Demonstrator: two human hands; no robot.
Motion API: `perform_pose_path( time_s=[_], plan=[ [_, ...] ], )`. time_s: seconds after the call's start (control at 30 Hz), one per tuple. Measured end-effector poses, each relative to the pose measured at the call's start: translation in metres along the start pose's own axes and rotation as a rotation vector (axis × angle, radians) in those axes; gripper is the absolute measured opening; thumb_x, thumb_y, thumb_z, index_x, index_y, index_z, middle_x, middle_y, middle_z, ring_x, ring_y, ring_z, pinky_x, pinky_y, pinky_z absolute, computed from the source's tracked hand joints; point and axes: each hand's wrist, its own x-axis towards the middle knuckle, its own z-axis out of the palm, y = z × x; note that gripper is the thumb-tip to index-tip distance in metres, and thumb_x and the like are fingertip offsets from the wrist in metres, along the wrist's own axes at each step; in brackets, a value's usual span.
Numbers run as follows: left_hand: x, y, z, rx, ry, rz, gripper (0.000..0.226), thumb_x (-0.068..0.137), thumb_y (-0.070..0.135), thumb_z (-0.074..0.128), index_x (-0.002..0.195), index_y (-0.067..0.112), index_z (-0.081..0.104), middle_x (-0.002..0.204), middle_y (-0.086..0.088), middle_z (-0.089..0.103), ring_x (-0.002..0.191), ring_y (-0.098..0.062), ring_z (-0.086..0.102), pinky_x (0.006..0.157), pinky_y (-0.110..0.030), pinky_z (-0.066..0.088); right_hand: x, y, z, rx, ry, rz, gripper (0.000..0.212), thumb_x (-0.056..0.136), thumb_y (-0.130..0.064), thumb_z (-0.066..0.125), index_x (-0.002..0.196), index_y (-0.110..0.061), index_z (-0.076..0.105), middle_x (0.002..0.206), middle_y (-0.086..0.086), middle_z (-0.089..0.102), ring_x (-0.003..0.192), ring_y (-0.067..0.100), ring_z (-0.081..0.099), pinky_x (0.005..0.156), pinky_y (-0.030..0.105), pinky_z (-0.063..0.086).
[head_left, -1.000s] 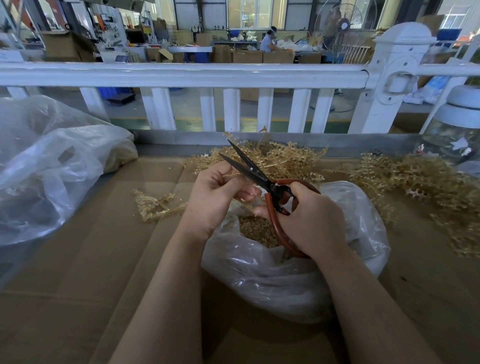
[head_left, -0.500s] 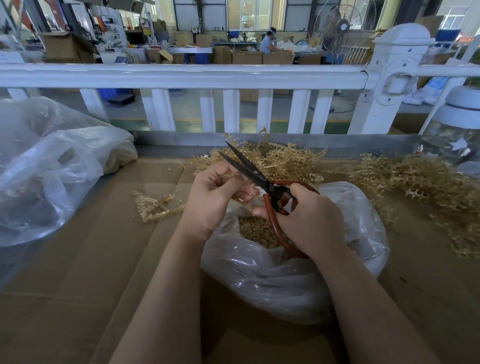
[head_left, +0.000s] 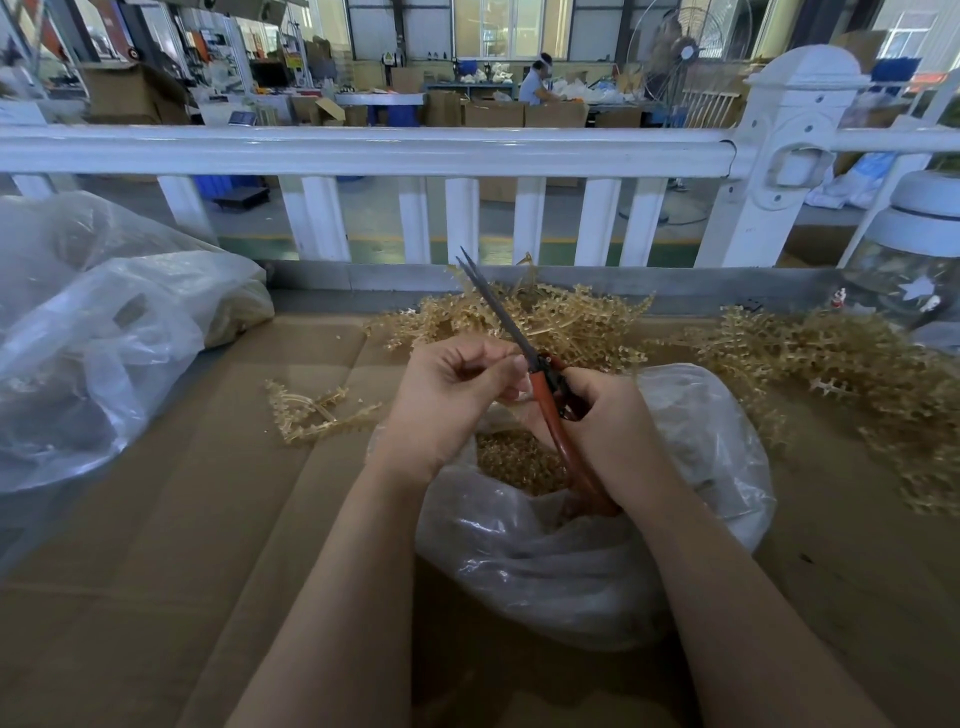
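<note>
My right hand (head_left: 610, 436) grips the red handles of a pair of scissors (head_left: 550, 410); the dark blades point up and away, nearly closed. My left hand (head_left: 447, 400) has its fingers curled, thumb and forefinger pinched together beside the blades' base; what it pinches is too small to see. Both hands hover over an open clear plastic bag (head_left: 587, 561) that holds small golden cut pieces (head_left: 514, 462).
Piles of golden plastic sprigs (head_left: 550, 317) lie behind the hands and at the right (head_left: 857, 379). One loose sprig (head_left: 311, 410) lies on the cardboard-covered table (head_left: 182, 545). A large plastic bag (head_left: 104, 332) sits left. A white fence (head_left: 363, 150) runs behind; a glass jar (head_left: 914, 270) stands far right.
The scissor blades were spread open and have closed almost fully, swinging more upright. My left hand's fingers have shifted slightly beside the blades.
</note>
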Motion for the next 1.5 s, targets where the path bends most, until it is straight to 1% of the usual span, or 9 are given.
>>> perform_pose_path(
  time_s=[0.13,0.27,0.5,0.63,0.8,1.07,1.2,1.37,1.5],
  plan=[
    [0.0,0.002,-0.001,-0.14,0.085,-0.012,0.029,0.079,0.011,0.073,0.105,-0.002,0.069,0.094,-0.012,0.072,0.085,-0.017,0.067,0.077,-0.026,0.054,-0.001,-0.009,-0.002,0.195,0.039,0.129,0.008,0.085,-0.013,0.077,0.078,-0.013,0.072,0.073,0.01,0.074,0.072,0.029,0.072,0.069,0.041,0.061],
    [0.001,0.004,-0.009,-0.318,0.19,-0.056,0.041,0.073,0.02,0.074,0.11,0.01,0.06,0.098,-0.002,0.061,0.09,-0.015,0.061,0.078,-0.024,0.052,-0.001,-0.015,-0.012,0.455,0.051,0.201,0.013,0.091,-0.005,0.066,0.08,-0.009,0.068,0.07,0.006,0.07,0.049,0.002,0.06,0.048,0.011,0.046],
    [0.001,0.004,-0.01,-0.404,-0.023,-0.398,0.059,0.074,0.021,0.077,0.127,0.008,0.055,0.117,-0.008,0.066,0.104,-0.018,0.066,0.086,-0.031,0.052,-0.002,-0.009,-0.018,0.682,-0.002,0.163,0.008,0.094,-0.011,0.062,0.087,-0.008,0.062,0.071,0.005,0.063,0.044,0.011,0.034,0.038,0.019,0.028],
    [-0.003,0.007,-0.01,-0.411,-0.246,-0.493,0.033,0.077,0.017,0.074,0.106,0.004,0.068,0.099,-0.01,0.075,0.088,-0.018,0.073,0.073,-0.026,0.057,-0.001,-0.002,-0.018,0.648,-0.004,0.123,0.025,0.089,-0.028,0.067,0.084,-0.003,0.065,0.053,-0.002,0.047,0.041,0.011,0.031,0.038,0.02,0.027],
    [-0.005,0.007,-0.004,-0.333,-0.268,-0.538,0.028,0.067,0.014,0.078,0.094,0.006,0.075,0.086,-0.009,0.075,0.075,-0.015,0.069,0.064,-0.02,0.053,-0.001,-0.001,-0.018,0.638,0.003,0.115,0.028,0.089,-0.028,0.069,0.089,0.0,0.064,0.05,-0.009,0.051,0.039,0.008,0.034,0.038,0.019,0.029],
    [0.0,0.004,-0.004,-0.37,0.042,-0.39,0.015,0.065,0.027,0.078,0.074,0.014,0.075,0.071,-0.003,0.072,0.057,-0.007,0.064,0.057,-0.019,0.053,0.0,-0.004,-0.013,0.532,0.17,0.114,0.031,0.078,-0.04,0.073,0.079,-0.009,0.069,0.057,-0.007,0.062,0.044,-0.002,0.053,0.045,0.007,0.04],
    [0.002,0.003,-0.007,-0.409,0.134,-0.327,0.005,0.067,0.021,0.076,0.071,0.017,0.077,0.069,-0.001,0.072,0.063,-0.009,0.068,0.061,-0.019,0.055,-0.001,-0.004,-0.011,0.328,0.183,0.087,0.067,0.063,-0.063,0.071,0.083,0.001,0.067,0.067,0.012,0.063,0.062,0.011,0.059,0.064,0.02,0.049],
    [0.003,0.003,-0.008,-0.446,0.169,-0.275,0.004,0.071,0.017,0.073,0.072,0.017,0.077,0.072,-0.001,0.073,0.067,-0.008,0.067,0.064,-0.018,0.055,0.0,0.001,-0.008,0.077,0.101,0.065,0.035,0.072,-0.061,0.077,0.076,-0.028,0.065,0.067,-0.016,0.065,0.064,-0.001,0.061,0.061,0.019,0.047],
    [0.003,0.003,-0.01,-0.469,0.191,-0.237,0.006,0.072,0.014,0.072,0.077,0.015,0.075,0.068,0.0,0.07,0.062,-0.009,0.065,0.066,-0.019,0.056,-0.002,0.006,-0.005,-0.191,0.074,0.031,0.044,0.07,-0.073,0.07,0.082,-0.032,0.062,0.073,-0.015,0.066,0.077,-0.004,0.06,0.062,0.024,0.048]
  ],
)
